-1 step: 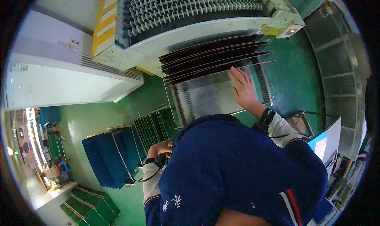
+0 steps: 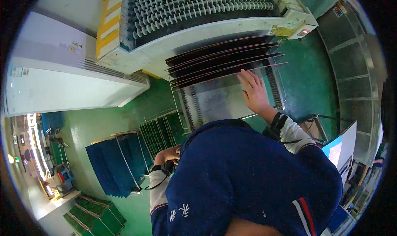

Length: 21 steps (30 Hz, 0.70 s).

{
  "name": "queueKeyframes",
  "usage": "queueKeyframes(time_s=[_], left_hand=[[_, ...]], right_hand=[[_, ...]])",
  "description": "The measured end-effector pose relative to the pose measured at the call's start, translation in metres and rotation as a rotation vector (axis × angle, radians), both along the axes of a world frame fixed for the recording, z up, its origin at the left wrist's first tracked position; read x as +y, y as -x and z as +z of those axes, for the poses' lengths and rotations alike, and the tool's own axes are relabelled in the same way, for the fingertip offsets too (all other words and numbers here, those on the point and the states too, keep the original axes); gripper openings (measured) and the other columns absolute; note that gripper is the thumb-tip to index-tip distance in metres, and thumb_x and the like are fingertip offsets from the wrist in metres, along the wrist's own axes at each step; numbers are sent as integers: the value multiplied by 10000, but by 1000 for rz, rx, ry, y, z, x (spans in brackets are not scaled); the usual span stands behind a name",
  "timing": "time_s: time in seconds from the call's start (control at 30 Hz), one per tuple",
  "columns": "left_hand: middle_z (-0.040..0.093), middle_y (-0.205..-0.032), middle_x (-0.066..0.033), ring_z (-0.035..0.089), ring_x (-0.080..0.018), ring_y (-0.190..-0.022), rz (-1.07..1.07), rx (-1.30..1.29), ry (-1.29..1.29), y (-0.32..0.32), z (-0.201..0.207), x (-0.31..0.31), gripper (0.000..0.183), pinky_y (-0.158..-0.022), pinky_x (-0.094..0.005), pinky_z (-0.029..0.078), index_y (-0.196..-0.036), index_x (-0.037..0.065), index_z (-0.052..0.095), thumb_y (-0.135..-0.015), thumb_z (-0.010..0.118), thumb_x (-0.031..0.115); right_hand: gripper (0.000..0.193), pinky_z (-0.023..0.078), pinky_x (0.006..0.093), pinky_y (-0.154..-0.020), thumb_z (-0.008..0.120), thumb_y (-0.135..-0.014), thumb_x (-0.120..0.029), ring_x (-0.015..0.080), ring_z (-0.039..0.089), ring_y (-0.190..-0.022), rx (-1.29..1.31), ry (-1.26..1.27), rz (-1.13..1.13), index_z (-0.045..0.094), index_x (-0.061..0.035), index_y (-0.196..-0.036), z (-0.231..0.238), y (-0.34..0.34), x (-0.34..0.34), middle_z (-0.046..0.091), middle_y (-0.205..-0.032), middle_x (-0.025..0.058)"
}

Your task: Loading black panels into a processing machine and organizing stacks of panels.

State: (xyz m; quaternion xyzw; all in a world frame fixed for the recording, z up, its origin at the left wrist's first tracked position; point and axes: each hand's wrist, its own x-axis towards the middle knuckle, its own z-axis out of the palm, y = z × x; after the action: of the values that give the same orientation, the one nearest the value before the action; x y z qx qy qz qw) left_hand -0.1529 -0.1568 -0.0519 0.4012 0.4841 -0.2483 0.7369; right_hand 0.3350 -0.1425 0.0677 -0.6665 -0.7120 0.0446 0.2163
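In front of me stands a slotted rack [image 2: 193, 108] with a shiny grey flat surface between its toothed side rails. Several thin dark panels [image 2: 223, 62] stand in its far part, side by side with copper-coloured edges. My right hand [image 2: 256, 96] reaches over the rack's right side, open, fingers stretched out. Its fingertips are at the nearest panel's edge; whether they touch it I cannot tell. Low at my left side, my left hand [image 2: 166, 154] has bent fingers, partly hidden by my dark blue shirt [image 2: 248, 170]. What it holds, if anything, does not show.
Beyond the rack is a machine with rows of white rollers [image 2: 202, 13]. A large white cabinet [image 2: 62, 85] lies to the left. Blue panels in a rack [image 2: 113, 163] and an unfilled wire rack [image 2: 159, 130] stand left of me. Metal-framed panels [image 2: 351, 79] line the right.
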Motion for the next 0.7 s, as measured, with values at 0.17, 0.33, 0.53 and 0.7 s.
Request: queueKeyframes(time_s=[0.17,0.33,0.53,0.7], left_hand=[[480,-1410,-97,594,-272,-1105,-62,-38,-26,-1,0,3,960,-789,-389,581,-1525,191,188,-766,773,245],[473,-1409,-114,593,-273,-1107,-82,-20,-20,-6,3,7,957,-773,-376,589,-1520,175,202,-759,778,233],[466,-1414,-121,587,-268,-1117,-128,-46,-28,-10,6,12,960,-769,-374,593,-1516,173,219,-745,789,220],[461,-1419,-126,578,-265,-1129,-149,-49,-38,-12,6,13,962,-768,-375,595,-1512,175,235,-733,799,207]], right_hand=[[621,320,467,-1063,640,-757,-55,327,382,-1317,2,3,-2,466,-64,-1354,6,2,7,417,-1416,106],[584,324,484,-1069,632,-753,-41,347,417,-1274,31,-35,3,489,-31,-1319,8,2,14,462,-1349,144],[507,344,483,-1047,629,-751,-36,348,432,-1261,63,-47,-26,540,-50,-1249,0,0,15,483,-1322,141],[424,368,486,-1008,617,-752,-34,352,460,-1215,38,-86,-24,580,-59,-1174,5,-1,9,509,-1269,141]])
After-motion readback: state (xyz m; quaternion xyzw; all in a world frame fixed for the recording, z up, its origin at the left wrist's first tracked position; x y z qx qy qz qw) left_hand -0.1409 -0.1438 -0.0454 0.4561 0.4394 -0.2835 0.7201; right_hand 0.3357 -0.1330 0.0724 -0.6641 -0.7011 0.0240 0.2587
